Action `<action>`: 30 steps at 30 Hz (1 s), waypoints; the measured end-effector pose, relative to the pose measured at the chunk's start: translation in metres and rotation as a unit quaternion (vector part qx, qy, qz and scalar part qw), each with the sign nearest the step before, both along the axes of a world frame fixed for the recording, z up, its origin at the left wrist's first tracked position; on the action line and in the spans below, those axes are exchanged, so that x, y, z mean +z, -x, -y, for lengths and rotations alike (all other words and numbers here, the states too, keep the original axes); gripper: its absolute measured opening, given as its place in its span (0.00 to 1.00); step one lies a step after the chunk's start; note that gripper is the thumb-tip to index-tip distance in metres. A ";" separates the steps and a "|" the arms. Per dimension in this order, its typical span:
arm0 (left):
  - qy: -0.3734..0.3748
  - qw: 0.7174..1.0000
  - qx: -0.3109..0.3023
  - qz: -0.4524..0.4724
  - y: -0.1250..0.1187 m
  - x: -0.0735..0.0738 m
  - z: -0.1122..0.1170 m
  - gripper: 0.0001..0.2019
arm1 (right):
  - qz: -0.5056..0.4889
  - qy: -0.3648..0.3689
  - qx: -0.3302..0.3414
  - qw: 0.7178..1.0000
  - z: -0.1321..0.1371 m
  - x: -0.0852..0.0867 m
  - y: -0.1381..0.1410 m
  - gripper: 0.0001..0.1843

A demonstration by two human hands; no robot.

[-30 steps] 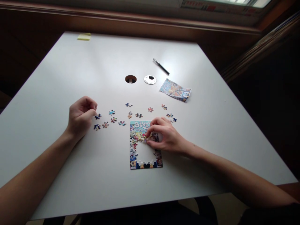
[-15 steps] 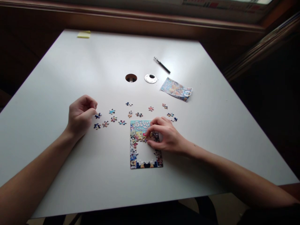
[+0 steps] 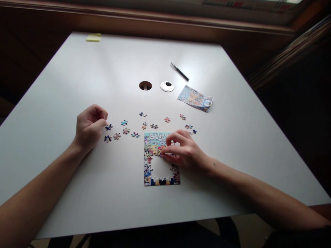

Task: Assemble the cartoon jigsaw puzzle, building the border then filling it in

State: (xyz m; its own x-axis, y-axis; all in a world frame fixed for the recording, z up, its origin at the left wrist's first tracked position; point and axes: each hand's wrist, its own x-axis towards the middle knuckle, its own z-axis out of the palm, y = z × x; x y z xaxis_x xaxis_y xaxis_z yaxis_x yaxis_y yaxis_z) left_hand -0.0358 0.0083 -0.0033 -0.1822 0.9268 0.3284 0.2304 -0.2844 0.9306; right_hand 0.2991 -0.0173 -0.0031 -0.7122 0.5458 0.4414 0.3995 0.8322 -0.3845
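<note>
A small colourful jigsaw puzzle lies on the white table, its border joined and a gap in the middle. My right hand rests on its upper right part, fingertips pressed down on the pieces there; I cannot make out a loose piece in them. My left hand rests on the table to the left, fingers curled and pinched, beside a dark blue loose piece. Several loose pieces lie scattered between the hands and above the puzzle.
A printed picture bag lies at the right back, a black pen behind it. A cable hole and its round cover sit mid-table. A yellow note pad lies at the far left corner.
My right hand has flattened and slid slightly down over the puzzle's upper right part. My left hand has stayed still.
</note>
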 end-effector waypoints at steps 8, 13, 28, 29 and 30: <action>-0.004 1.000 -0.006 -0.002 0.000 -0.001 0.000 0.08 | 0.009 -0.008 0.003 1.000 0.000 0.000 0.001 0.03; -0.005 1.000 -0.002 -0.008 0.000 -0.002 0.000 0.07 | 0.005 -0.024 0.003 1.000 0.001 0.000 0.001 0.02; -0.005 1.000 -0.007 -0.010 0.001 -0.002 0.000 0.08 | 0.049 -0.050 0.044 0.997 0.002 0.008 0.003 0.02; -0.005 1.000 -0.007 -0.011 0.001 -0.002 0.000 0.08 | 0.054 -0.047 0.044 0.996 0.002 0.008 0.003 0.02; -0.004 1.000 -0.007 -0.012 0.001 -0.002 0.000 0.08 | 0.057 -0.045 0.045 0.996 0.002 0.008 0.003 0.02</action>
